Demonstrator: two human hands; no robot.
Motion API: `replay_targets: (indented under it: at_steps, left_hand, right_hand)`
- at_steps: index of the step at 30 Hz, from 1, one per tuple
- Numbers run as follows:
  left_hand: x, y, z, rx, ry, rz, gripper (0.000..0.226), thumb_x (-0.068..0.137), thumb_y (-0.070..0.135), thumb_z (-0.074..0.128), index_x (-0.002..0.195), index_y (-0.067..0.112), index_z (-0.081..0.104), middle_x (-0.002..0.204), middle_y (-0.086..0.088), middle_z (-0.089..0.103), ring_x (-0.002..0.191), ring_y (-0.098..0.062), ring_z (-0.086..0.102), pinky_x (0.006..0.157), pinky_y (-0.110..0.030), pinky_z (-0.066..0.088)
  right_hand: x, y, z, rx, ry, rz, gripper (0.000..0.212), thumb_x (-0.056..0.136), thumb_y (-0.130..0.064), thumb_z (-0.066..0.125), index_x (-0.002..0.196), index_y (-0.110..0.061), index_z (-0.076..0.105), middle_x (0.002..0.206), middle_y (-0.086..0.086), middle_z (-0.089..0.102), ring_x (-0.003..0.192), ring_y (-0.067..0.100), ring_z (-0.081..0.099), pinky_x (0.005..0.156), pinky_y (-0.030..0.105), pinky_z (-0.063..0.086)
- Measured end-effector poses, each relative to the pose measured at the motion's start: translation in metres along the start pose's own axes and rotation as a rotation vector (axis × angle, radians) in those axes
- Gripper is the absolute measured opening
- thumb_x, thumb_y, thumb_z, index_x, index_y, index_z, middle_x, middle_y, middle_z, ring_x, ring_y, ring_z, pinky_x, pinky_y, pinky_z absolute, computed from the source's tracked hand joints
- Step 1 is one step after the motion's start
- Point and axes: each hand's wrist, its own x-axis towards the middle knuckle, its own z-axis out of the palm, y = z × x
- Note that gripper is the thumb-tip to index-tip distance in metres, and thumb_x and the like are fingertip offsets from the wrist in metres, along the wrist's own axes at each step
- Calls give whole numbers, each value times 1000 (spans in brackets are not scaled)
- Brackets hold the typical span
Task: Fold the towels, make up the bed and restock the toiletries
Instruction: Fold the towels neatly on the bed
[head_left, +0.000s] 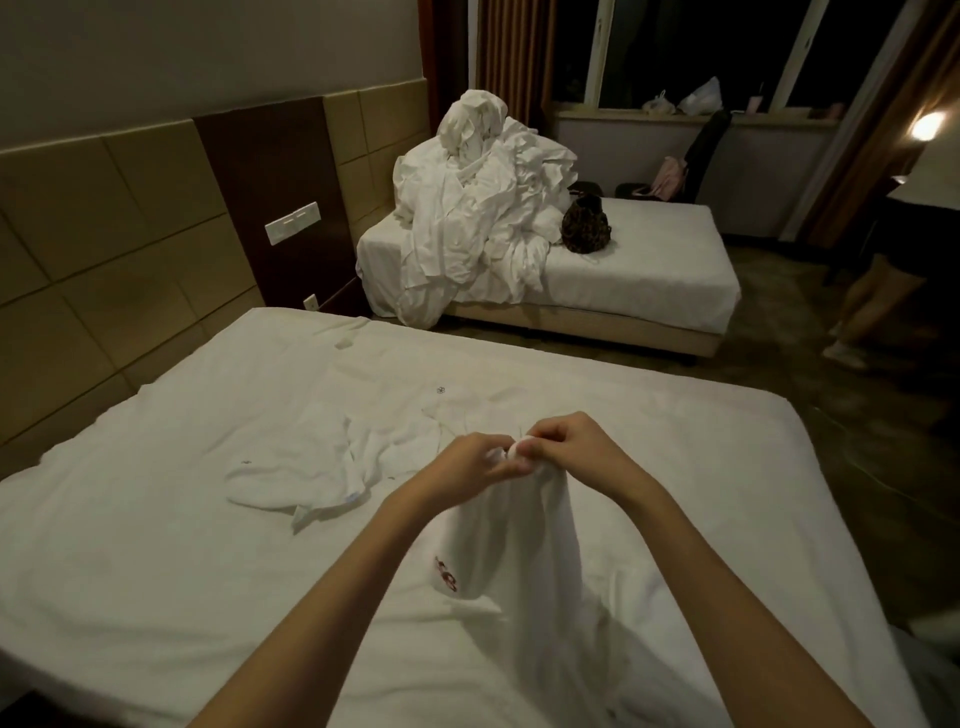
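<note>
I hold a white towel (514, 561) lifted over the near edge of the bed (156, 545). My left hand (475, 462) and right hand (563, 441) touch, both pinching the top hem, the rest hanging down w/ red logo facing left. Procedure, as I judge it: slide hands apart along hem, find both corners, pull taut, then lay flat. A 2nd towel (311, 467) lies crumpled mid-bed.

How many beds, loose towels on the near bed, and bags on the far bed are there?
Beds: 2, near bed and far bed
Towels: 2, held towel and crumpled towel
Bags: 1, leopard-print bag
Total: 5
</note>
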Motion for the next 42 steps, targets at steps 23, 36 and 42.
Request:
replay_targets:
  at_steps: [23,36,42]
  left_hand:
    - [-17,10,-69,-396,409,11,25,96,33,50,83,17,64,84,5,59,82,-9,56,79,-27,43]
    - [-6,-38,-50,-341,427,-223,17,93,28,57,91,11,59,82,-1,55,73,-13,50,60,-22,39]
    - [-3,-42,17,-720,207,-317,24,77,5,75,96,6,61,79,-8,63,67,-15,58,59,-23,46]
  right_hand:
    - [-35,152,97,234,-81,306,22,81,-11,70,102,-15,66,103,7,68,92,17,60,81,24,46]
    - [-60,142,54,220,123,327,20,85,-16,67,96,-29,57,77,-13,52,77,13,52,61,11,41]
    - [-60,82,40,426,146,180,15,89,-3,59,92,-16,66,86,4,66,81,17,60,63,14,47]
